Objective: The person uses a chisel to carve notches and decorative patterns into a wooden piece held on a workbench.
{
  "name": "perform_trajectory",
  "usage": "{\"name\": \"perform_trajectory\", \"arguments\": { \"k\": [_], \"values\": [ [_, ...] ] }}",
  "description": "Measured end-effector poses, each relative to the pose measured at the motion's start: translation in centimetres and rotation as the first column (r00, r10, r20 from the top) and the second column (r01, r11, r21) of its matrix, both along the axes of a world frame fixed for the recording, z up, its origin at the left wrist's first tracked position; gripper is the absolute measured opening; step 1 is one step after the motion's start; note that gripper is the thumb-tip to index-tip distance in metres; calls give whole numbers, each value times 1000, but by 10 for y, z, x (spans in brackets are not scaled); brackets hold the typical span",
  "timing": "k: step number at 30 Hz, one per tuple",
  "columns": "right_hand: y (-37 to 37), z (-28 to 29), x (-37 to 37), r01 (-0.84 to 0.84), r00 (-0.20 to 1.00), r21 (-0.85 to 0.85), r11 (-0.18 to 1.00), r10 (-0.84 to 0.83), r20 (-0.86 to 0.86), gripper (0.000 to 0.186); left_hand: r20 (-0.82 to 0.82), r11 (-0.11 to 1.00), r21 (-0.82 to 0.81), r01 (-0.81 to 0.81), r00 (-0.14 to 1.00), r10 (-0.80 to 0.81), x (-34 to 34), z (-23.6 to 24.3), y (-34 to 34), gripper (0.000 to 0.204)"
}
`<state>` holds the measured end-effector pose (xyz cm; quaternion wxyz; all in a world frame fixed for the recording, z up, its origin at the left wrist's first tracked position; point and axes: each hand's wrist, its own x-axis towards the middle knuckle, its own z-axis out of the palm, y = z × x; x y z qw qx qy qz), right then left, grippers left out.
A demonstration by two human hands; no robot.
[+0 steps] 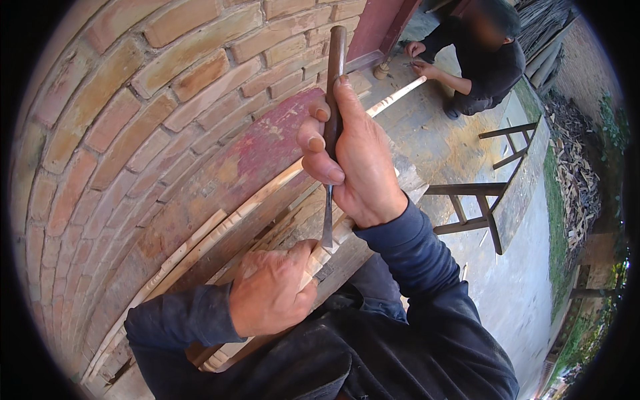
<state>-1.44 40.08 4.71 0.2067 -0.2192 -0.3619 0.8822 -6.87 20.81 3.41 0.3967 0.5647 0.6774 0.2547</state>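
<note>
My right hand is wrapped round the dark wooden handle of a chisel, held nearly upright with its blade down. The flat steel tip meets a pale, notched wooden rod, close beside my left hand. The fingers of that left hand are closed round the rod just below the blade. The rod slants from lower left to upper right over a worn wooden work surface, and my sleeve and hand hide part of it.
Other long notched rods lie alongside, by a brick wall. Ahead right, a person in dark clothes crouches, hands on something small. A dark-legged wooden bench stands at right, before a heap of wood pieces.
</note>
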Motion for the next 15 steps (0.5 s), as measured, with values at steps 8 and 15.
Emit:
{"name": "perform_trajectory", "arguments": {
  "k": [8, 15],
  "values": [
    [0, -2, 1, 82, 997, 37, 996, -82, 12, 43, -13, 1000, -7, 8, 1000, -8, -2, -5, -2, 34],
    [-1, -1, -1, 88, 996, 50, 995, -89, 12, 42, -32, 999, -14, 47, 998, -47, -9, -7, -1, 27]
  ]
}}
